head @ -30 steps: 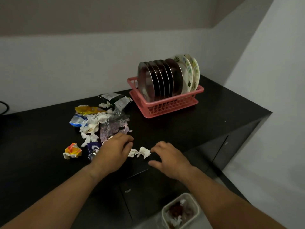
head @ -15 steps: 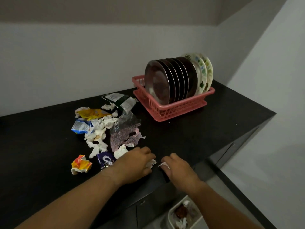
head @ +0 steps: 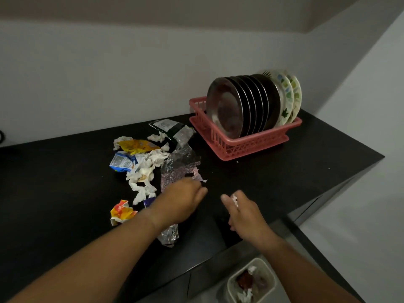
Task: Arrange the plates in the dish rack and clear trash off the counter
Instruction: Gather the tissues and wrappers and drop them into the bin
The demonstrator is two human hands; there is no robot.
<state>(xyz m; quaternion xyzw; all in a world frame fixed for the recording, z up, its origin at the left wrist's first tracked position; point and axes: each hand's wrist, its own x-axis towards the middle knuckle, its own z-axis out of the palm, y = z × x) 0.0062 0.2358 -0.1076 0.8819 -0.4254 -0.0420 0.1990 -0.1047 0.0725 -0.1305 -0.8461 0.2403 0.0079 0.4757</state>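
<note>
Between the curled fingers of the right hand [head: 247,215] a white tissue scrap [head: 234,199] is pinched, just above the black counter [head: 284,176]. Close to the left of those fingertips, the left hand [head: 181,202] lies palm down on a clear plastic wrapper [head: 179,165]; its fingers are blurred, so their grip cannot be told. Beyond its knuckles spreads the trash pile [head: 142,171]. Well beyond the right fingertips, steel plates [head: 225,108] stand upright in the pink dish rack [head: 240,145].
</note>
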